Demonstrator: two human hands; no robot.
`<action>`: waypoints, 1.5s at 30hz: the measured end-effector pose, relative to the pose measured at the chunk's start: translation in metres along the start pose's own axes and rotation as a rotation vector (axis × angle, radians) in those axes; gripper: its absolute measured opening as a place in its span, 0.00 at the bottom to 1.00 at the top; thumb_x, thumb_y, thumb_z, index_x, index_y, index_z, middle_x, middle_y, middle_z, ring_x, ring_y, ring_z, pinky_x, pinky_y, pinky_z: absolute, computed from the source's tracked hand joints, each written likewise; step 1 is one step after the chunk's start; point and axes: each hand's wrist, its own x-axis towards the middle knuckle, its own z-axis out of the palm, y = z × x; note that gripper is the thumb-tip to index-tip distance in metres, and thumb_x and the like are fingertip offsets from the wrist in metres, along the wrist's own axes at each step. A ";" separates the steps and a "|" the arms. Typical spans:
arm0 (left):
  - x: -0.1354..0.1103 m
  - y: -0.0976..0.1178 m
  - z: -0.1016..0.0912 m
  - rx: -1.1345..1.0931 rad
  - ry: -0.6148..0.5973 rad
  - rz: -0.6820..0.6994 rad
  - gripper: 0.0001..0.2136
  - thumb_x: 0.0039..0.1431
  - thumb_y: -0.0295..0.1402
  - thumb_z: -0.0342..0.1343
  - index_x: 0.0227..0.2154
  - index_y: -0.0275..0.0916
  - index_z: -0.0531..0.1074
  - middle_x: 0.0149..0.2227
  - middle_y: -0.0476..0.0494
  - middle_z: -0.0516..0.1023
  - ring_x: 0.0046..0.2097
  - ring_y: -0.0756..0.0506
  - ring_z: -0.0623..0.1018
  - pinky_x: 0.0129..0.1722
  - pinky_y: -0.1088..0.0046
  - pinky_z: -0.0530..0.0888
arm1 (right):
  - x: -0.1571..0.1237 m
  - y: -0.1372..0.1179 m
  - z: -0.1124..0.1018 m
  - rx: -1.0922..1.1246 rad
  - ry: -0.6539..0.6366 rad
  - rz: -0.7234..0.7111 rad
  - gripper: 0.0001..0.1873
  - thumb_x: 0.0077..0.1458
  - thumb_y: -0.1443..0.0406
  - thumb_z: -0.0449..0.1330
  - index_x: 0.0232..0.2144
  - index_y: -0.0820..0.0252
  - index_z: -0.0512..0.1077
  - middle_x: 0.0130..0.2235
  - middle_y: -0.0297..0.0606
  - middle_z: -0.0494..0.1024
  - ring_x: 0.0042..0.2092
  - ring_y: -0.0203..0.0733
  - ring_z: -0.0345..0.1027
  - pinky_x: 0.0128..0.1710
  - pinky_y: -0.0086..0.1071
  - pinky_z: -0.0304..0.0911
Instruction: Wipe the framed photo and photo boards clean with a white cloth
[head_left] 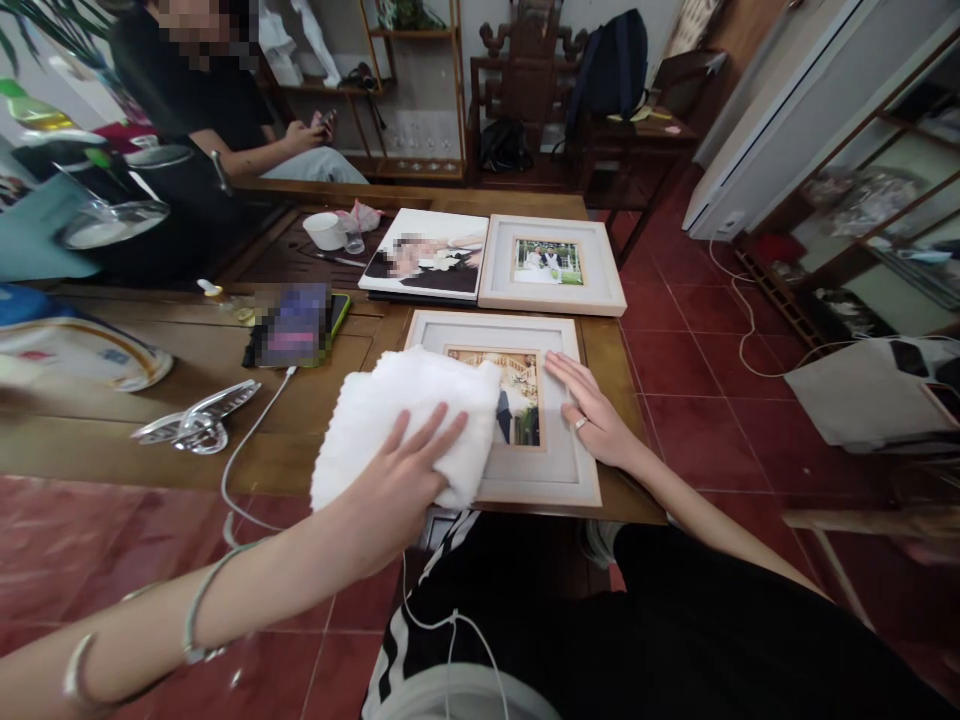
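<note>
While the left hand [397, 480] presses flat, fingers spread, on a white towel [405, 420] covering the near picture frame [525, 480], the right hand [592, 410] lies open on the frame's right border, holding nothing; the frame rests at the wooden table's [322, 400] near edge; behind it lie a photo print [427, 255] and a second frame [551, 265], touching side by side.

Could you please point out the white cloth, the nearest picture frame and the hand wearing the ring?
white cloth [405, 420]: head view, middle of the folded cloth.
nearest picture frame [525, 478]: head view, bare lower border.
right hand [592, 410]: head view, back of the hand.
</note>
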 end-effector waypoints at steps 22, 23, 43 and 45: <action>0.098 -0.075 -0.040 0.090 0.633 -0.104 0.18 0.47 0.16 0.47 0.39 0.32 0.75 0.65 0.31 0.60 0.65 0.33 0.61 0.61 0.53 0.64 | 0.000 -0.001 -0.001 -0.014 -0.027 -0.040 0.28 0.65 0.64 0.43 0.66 0.48 0.49 0.68 0.38 0.53 0.70 0.47 0.38 0.67 0.56 0.40; 0.108 -0.067 -0.044 0.044 0.623 -0.023 0.18 0.45 0.16 0.48 0.38 0.32 0.75 0.63 0.32 0.63 0.63 0.35 0.64 0.60 0.55 0.66 | 0.000 -0.001 -0.001 -0.013 -0.025 -0.041 0.27 0.66 0.64 0.43 0.66 0.49 0.50 0.68 0.39 0.53 0.69 0.47 0.38 0.67 0.56 0.40; 0.124 -0.053 -0.041 0.320 0.146 -0.010 0.12 0.49 0.14 0.50 0.31 0.32 0.75 0.35 0.34 0.79 0.39 0.39 0.79 0.39 0.65 0.69 | 0.001 0.000 -0.001 -0.007 -0.012 -0.049 0.23 0.66 0.60 0.44 0.62 0.49 0.58 0.65 0.42 0.61 0.68 0.50 0.43 0.65 0.58 0.44; 0.111 -0.064 -0.043 0.341 0.143 -0.077 0.12 0.51 0.15 0.49 0.31 0.32 0.75 0.35 0.33 0.79 0.38 0.38 0.79 0.38 0.63 0.70 | 0.001 0.000 -0.001 -0.010 -0.013 -0.046 0.23 0.66 0.61 0.44 0.62 0.48 0.58 0.65 0.41 0.60 0.68 0.50 0.43 0.65 0.59 0.44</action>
